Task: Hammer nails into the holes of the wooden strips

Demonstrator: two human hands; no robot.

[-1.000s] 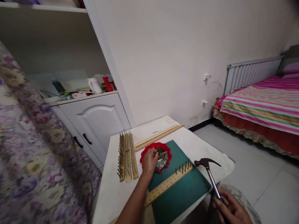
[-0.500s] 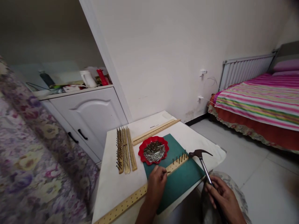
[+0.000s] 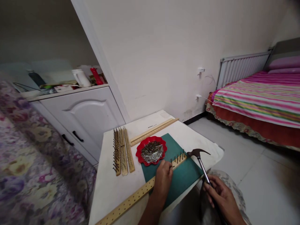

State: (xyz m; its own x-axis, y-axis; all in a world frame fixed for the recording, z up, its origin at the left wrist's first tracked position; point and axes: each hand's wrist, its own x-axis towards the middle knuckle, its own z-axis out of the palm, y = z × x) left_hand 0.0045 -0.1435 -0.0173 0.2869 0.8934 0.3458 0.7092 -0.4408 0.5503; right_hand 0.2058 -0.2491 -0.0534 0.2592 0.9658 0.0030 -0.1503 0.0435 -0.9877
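Observation:
My left hand [image 3: 163, 173] is closed in a pinch over the drilled wooden strip [image 3: 131, 200], with the dark tip of a nail [image 3: 173, 166] showing at its fingers. Just beyond, several nails [image 3: 179, 156] stand upright in the strip's far end. The strip lies across a green mat [image 3: 182, 178]. In my right hand [image 3: 222, 193] is a claw hammer [image 3: 203, 167], gripped by its handle; its head is close to the strip's far end. A red scalloped bowl [image 3: 138, 153] full of loose nails [image 3: 152, 151] sits behind my left hand.
Several strips studded with nails [image 3: 120, 153] lie on the left of the white table [image 3: 107, 187]. More wooden strips [image 3: 153, 131] lie along its back. A white cabinet [image 3: 89, 115] and a floral curtain [image 3: 39, 175] are on the left, a bed [image 3: 253, 93] on the right.
My left hand has moved right and slightly up along the strip, closer to the standing nails. My right hand keeps the hammer in nearly the same place. The view has shifted slightly.

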